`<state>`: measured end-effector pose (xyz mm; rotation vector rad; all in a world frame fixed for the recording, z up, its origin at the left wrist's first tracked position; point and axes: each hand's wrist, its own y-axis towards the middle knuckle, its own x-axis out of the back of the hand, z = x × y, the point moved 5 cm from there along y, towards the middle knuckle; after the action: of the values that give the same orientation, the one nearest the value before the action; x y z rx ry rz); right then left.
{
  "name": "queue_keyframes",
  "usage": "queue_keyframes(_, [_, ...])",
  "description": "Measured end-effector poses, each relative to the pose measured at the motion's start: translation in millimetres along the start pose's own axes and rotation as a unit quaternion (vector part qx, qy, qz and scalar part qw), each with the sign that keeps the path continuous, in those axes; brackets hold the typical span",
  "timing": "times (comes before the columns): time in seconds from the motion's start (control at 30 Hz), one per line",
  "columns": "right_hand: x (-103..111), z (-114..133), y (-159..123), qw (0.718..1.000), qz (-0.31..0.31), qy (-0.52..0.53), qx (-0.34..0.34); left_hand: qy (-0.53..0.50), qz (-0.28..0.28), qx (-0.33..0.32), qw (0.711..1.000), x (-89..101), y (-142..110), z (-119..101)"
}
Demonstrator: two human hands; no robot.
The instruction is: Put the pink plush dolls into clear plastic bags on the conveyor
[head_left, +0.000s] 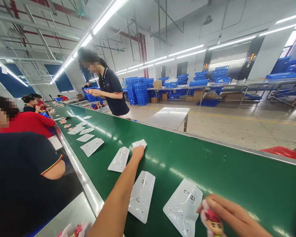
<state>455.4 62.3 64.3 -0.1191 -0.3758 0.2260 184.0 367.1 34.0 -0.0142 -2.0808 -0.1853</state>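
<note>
My left hand (138, 152) reaches far out over the green conveyor belt (187, 154), its fingers closed on a small white plastic pouch (139, 143). At the lower right, my right hand (227, 210) grips a small doll figure (212, 219) with pink hair and a whitish outfit; its lower part runs out of view. Beside that doll lies a flat white pouch (184, 205) with black print. Another printed pouch (143, 194) rests right of my left forearm, and a further pouch (119, 159) is partly behind it.
More white pouches (92, 146) and several small dolls (63, 121) lie farther along the belt. A standing co-worker (111, 85) is across it; a seated one in a dark shirt (22, 177) is at left. More dolls (76, 229) sit on a metal surface below.
</note>
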Motion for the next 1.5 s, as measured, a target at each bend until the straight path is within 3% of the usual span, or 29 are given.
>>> queue_keyframes(0.1, [-37.6, 17.8, 8.2, 0.996, 0.073, -0.017, 0.038, -0.062, -0.016, -0.036, 0.997, 22.4, -32.9, -18.1])
queue_keyframes(0.2, [-69.7, 13.2, 0.8, 0.985, 0.124, -0.106, 0.065, -0.129, -0.04, -0.069, 0.988, 53.6, -76.2, -30.2])
queue_keyframes(0.3, [-73.0, 11.3, -9.2, 0.977, 0.086, -0.174, 0.091, -0.258, -0.029, -0.08, 0.962, 79.1, -130.5, -38.2])
queue_keyframes(0.33, [-66.9, 15.9, -11.4, 0.978, 0.053, -0.178, 0.097, -0.352, -0.009, -0.068, 0.934, 83.4, -150.1, -40.4])
queue_keyframes(0.4, [-48.3, 34.1, -14.6, 0.98, -0.031, -0.161, 0.11, -0.534, 0.033, -0.028, 0.845, 85.3, -190.1, -46.0])
queue_keyframes(0.43, [-38.2, 46.3, -15.7, 0.98, -0.074, -0.141, 0.119, -0.603, 0.053, -0.005, 0.796, 83.0, -209.9, -49.9])
queue_keyframes(0.5, [-23.4, 71.7, -17.1, 0.977, -0.133, -0.086, 0.144, -0.677, 0.086, 0.03, 0.731, 74.4, -247.0, -58.3])
queue_keyframes(0.6, [-25.3, 100.4, -18.9, 0.978, -0.089, -0.055, 0.181, -0.717, 0.128, 0.05, 0.684, 59.9, -291.2, -66.5])
queue_keyframes(0.7, [-35.2, 114.1, -33.2, 0.967, -0.033, -0.148, 0.205, -0.732, 0.179, 0.031, 0.656, 57.6, -318.5, -68.6])
queue_keyframes(0.8, [-39.5, 119.9, -57.9, 0.938, 0.008, -0.25, 0.24, -0.69, 0.279, -0.002, 0.668, 66.8, -336.1, -77.7])
queue_keyframes(0.9, [-48.1, 120.5, -79.8, 0.904, 0.075, -0.313, 0.281, -0.564, 0.368, -0.051, 0.737, 73.7, -350.4, -99.6])
queue_keyframes(1.0, [-56.6, 116.7, -90.0, 0.874, 0.094, -0.372, 0.297, -0.441, 0.404, -0.097, 0.796, 67.5, -361.0, -125.8])
queue_keyframes(1.07, [-55.8, 114.2, -91.2, 0.867, 0.082, -0.396, 0.292, -0.428, 0.382, -0.091, 0.814, 59.0, -364.8, -136.5])
queue_keyframes(1.13, [-46.7, 110.0, -89.2, 0.881, 0.074, -0.382, 0.27, -0.457, 0.335, -0.048, 0.822, 50.8, -367.8, -136.0])
queue_keyframes(1.23, [-17.0, 93.1, -81.6, 0.921, 0.025, -0.331, 0.206, -0.504, 0.277, 0.039, 0.817, 41.2, -373.4, -116.1])
queue_keyframes(1.33, [7.4, 55.2, -75.2, 0.935, -0.023, -0.333, 0.116, -0.532, 0.223, 0.101, 0.811, 36.2, -377.4, -90.1])
queue_keyframes(1.4, [7.1, 25.1, -73.0, 0.936, -0.01, -0.345, 0.063, -0.525, 0.194, 0.111, 0.821, 33.5, -380.9, -79.8])
queue_keyframes(1.5, [-8.5, -6.1, -71.2, 0.932, 0.002, -0.361, 0.044, -0.5, 0.184, 0.1, 0.84, 27.0, -388.3, -78.2])
